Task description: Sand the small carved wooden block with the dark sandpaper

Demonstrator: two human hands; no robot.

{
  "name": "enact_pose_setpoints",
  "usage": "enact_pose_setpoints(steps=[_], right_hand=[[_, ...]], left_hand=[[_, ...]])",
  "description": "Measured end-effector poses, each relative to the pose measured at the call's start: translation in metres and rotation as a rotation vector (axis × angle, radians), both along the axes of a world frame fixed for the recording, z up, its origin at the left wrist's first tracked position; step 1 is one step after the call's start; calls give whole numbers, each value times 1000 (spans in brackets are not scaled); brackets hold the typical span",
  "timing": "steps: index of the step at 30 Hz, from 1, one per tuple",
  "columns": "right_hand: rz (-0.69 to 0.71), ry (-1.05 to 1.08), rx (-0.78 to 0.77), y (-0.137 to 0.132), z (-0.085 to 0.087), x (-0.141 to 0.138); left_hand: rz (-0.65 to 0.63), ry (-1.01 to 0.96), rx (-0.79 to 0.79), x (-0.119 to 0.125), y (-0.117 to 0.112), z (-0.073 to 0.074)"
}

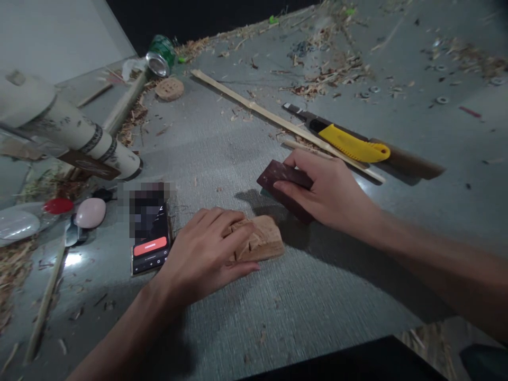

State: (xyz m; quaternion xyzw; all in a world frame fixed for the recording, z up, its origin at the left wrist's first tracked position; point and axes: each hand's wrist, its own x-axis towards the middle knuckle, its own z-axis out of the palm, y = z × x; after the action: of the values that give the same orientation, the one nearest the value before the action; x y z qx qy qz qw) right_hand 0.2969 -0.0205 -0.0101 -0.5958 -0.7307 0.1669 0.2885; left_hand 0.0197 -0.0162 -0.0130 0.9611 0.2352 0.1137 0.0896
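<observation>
Left hand (202, 254) lies flat, fingers spread, pressing the carved wooden block (260, 241) onto the grey table (317, 296) beside a phone (150, 233), while right hand (327, 193) grips a dark sanding block (283, 182) just behind it.

Pale carved wood block (260, 241), dark maroon gritty sanding pad (283, 177), glossy yellow plastic knife (353, 145), matt grey floor (317, 286).

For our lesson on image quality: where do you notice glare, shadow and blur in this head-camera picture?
Head view: glare spots on the table beside the spoon and by the right hand; that hand and its dark block cast a shadow toward the wooden piece; the phone top is pixelated; the left edge is smeared.
</observation>
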Motion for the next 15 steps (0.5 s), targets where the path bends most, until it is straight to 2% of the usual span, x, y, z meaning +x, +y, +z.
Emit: enact_pose_setpoints(steps=[6, 8, 12, 15], right_hand=[[15, 26, -54, -1, 1, -2], [58, 76, -87, -1, 5, -3], [321, 210, -344, -4, 11, -7], [470, 68, -411, -8, 12, -10]], left_hand=[[35, 11, 5, -1, 2, 0], [43, 5, 12, 0, 2, 0], [78, -4, -18, 1, 2, 1], [120, -5, -71, 0, 1, 1]])
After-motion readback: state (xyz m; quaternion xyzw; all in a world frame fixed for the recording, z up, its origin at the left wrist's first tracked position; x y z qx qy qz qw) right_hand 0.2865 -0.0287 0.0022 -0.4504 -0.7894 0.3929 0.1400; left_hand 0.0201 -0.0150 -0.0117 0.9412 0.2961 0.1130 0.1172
